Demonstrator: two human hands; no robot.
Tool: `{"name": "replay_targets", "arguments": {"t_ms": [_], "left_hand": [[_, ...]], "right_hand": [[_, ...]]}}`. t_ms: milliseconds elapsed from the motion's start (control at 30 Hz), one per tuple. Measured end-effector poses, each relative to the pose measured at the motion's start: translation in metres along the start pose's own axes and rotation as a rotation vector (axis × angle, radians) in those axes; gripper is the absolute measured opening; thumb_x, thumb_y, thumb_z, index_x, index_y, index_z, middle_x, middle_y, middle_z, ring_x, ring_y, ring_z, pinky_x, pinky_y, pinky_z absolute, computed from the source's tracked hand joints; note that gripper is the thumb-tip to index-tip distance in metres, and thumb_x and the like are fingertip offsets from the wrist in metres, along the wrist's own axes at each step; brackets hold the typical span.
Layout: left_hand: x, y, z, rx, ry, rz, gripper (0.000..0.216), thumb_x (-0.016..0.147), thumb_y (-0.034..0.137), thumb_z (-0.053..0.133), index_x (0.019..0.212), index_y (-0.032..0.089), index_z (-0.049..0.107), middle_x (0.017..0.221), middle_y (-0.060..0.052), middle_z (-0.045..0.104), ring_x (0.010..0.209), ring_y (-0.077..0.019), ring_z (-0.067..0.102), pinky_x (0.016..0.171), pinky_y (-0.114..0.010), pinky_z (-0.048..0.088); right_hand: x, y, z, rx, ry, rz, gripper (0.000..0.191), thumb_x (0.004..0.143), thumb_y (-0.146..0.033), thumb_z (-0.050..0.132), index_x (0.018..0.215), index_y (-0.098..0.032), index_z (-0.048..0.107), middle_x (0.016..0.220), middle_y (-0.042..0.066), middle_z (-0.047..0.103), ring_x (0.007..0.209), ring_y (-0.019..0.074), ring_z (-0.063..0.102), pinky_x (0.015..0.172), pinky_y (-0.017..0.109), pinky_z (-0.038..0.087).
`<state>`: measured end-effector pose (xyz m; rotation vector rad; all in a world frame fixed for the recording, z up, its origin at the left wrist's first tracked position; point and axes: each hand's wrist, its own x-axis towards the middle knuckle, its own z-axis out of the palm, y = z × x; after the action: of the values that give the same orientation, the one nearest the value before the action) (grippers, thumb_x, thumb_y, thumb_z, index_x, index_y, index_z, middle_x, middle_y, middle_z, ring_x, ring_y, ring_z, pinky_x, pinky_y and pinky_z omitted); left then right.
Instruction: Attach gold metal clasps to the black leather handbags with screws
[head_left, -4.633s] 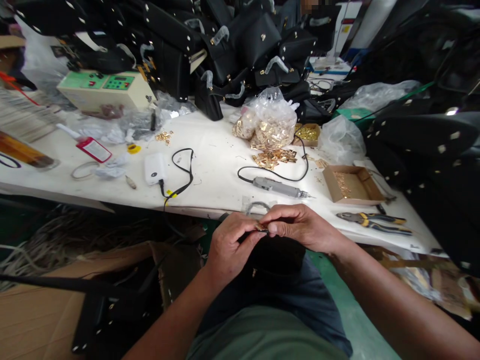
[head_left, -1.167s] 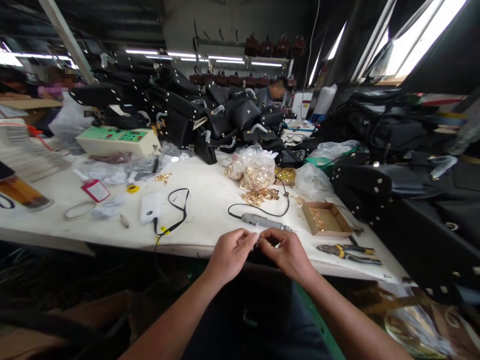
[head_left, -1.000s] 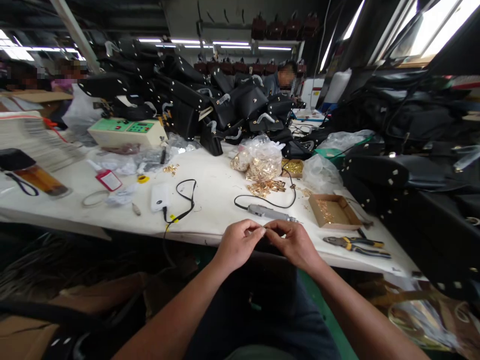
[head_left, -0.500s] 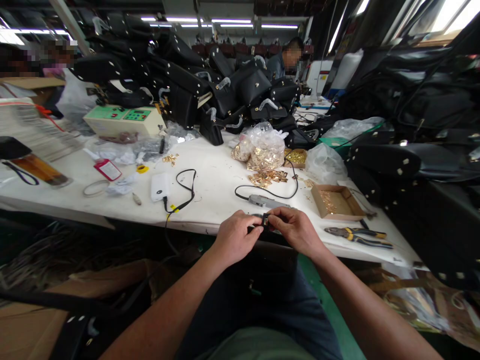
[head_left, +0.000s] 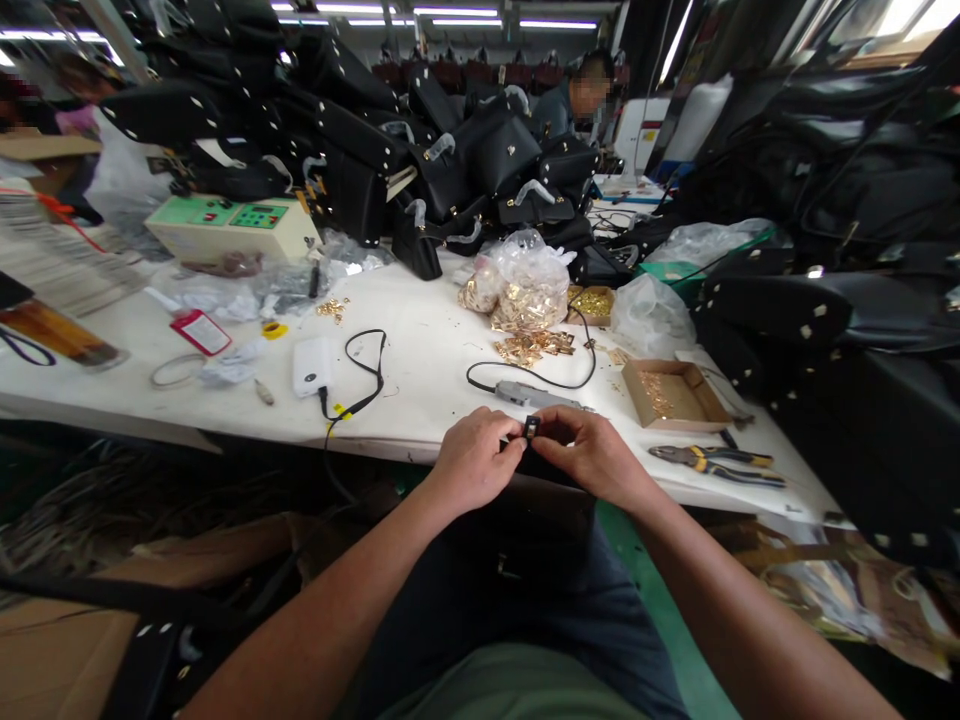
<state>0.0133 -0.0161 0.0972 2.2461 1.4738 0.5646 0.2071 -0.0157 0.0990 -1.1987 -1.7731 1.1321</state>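
Observation:
Just past the table's front edge, my left hand (head_left: 480, 458) pinches a small black strap end (head_left: 532, 427) with a shiny metal fitting on it. From the other side, the fingers of my right hand (head_left: 589, 450) grip the same piece. Dark material (head_left: 551, 500) lies below my hands over my lap; whether the strap joins it I cannot tell. Just beyond my fingers a grey corded electric screwdriver (head_left: 536, 394) rests on the table. Pliers with black and yellow handles (head_left: 716, 464) lie to the right of my right hand.
Behind the screwdriver are loose gold metal parts (head_left: 534, 348) and a plastic bag (head_left: 531, 295) of more. An open cardboard box (head_left: 675, 395) stands at right. A white power unit (head_left: 312, 366) lies left. Black handbags (head_left: 499, 155) pile up at the back, near another person (head_left: 559, 108).
The view has shifted slightly, so table things sit a little higher. Both hands keep hold of the strap end, which is now turned with its metal fitting more visible.

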Motion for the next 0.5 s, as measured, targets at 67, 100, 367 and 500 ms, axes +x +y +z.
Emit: {"name": "replay_targets", "arguments": {"t_ms": [67,100,367,500], "left_hand": [[0.0,-0.001,0.001,0.007,0.0,-0.003,0.01,0.093,0.023,0.06,0.09,0.025,0.07,0.091,-0.002,0.071,0.095,-0.0216,0.064,0.082,-0.032,0.048],[0.0,-0.001,0.001,0.012,0.003,-0.006,0.01,0.093,0.024,0.06,0.09,0.025,0.07,0.092,-0.002,0.071,0.094,-0.0215,0.064,0.081,-0.032,0.048],[0.002,-0.002,0.003,0.045,0.002,0.001,0.01,0.094,0.024,0.06,0.09,0.025,0.069,0.091,-0.003,0.07,0.093,-0.0219,0.065,0.08,-0.032,0.048],[0.004,-0.002,0.002,0.058,-0.025,0.006,0.011,0.094,0.024,0.06,0.09,0.025,0.07,0.09,-0.003,0.07,0.094,-0.0223,0.065,0.082,-0.033,0.048]], "right_hand": [[0.0,0.001,0.002,-0.025,0.015,-0.022,0.014,0.084,-0.018,0.064,0.095,-0.018,0.072,0.084,0.002,0.074,0.075,0.0178,0.067,0.07,0.029,0.051],[0.0,0.002,0.003,-0.035,0.024,-0.035,0.016,0.083,-0.016,0.063,0.097,-0.018,0.073,0.085,0.002,0.075,0.076,0.018,0.068,0.071,0.029,0.051],[0.0,0.011,0.007,-0.084,0.092,-0.041,0.026,0.081,-0.013,0.062,0.103,-0.02,0.075,0.089,0.002,0.077,0.081,0.0201,0.071,0.072,0.031,0.055],[0.0,0.01,0.005,-0.076,0.07,-0.042,0.023,0.081,-0.014,0.061,0.098,-0.02,0.075,0.088,0.002,0.077,0.079,0.0197,0.071,0.069,0.029,0.054]]}}
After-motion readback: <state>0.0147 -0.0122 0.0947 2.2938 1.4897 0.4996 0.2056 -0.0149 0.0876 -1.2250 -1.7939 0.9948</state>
